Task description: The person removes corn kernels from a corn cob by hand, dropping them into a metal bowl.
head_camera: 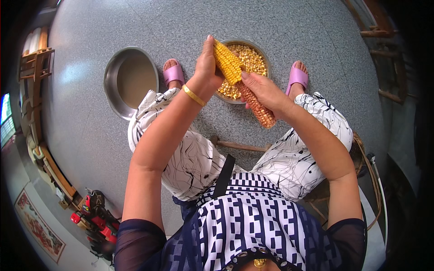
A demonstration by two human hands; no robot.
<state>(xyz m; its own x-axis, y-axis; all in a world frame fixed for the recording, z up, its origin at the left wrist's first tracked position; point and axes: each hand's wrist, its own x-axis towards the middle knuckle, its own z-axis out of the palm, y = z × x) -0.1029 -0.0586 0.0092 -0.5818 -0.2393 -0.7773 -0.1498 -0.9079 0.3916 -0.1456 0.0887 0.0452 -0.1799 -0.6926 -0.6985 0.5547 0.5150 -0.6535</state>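
My left hand point(207, 64) grips a yellow ear of corn point(228, 61) that still bears rows of kernels. In my right hand point(262, 88) is a reddish, mostly bare corncob point(258, 106), its upper end pressed against the lower part of the ear. My right thumb lies near where the two meet. Directly beneath both hands stands a round metal basin point(269, 66) on the floor, holding loose yellow and pale corn kernels point(252, 59). The hands and the corn hide part of the basin.
To the left on the speckled grey floor point(237, 17) is a larger metal basin point(107, 81). My feet, in pink slippers point(173, 73), flank the kernel basin. A wooden rung point(242, 146) shows between my knees. Wooden furniture point(35, 64) lines the left side.
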